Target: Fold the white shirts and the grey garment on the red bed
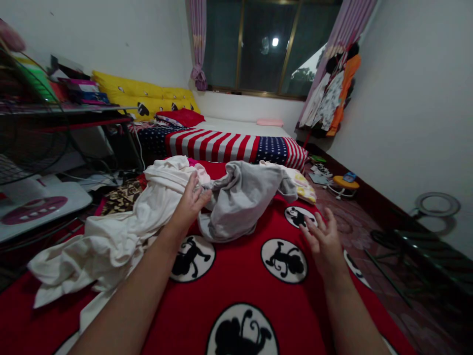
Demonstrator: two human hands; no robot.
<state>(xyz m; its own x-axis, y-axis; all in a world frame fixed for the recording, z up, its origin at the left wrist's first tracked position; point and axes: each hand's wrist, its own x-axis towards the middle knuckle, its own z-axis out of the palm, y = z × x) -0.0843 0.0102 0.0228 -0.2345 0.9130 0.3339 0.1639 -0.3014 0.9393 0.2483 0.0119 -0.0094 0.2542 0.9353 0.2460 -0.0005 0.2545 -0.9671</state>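
A crumpled light grey garment lies in a heap at the middle of a red blanket printed with black monkey figures in white circles. My left hand is at the garment's left side, fingers apart; whether it touches the cloth I cannot tell. Over on the right, my right hand hovers above the blanket with its fingers spread and nothing in them. A long white cloth lies rumpled to the left, partly behind my left forearm. Behind the grey garment sits a folded white and yellow cloth.
At the back stands a bed with a striped and starred cover and a yellow cushion. A cluttered desk and a fan are at left. On the right are a small stool and a dark rack.
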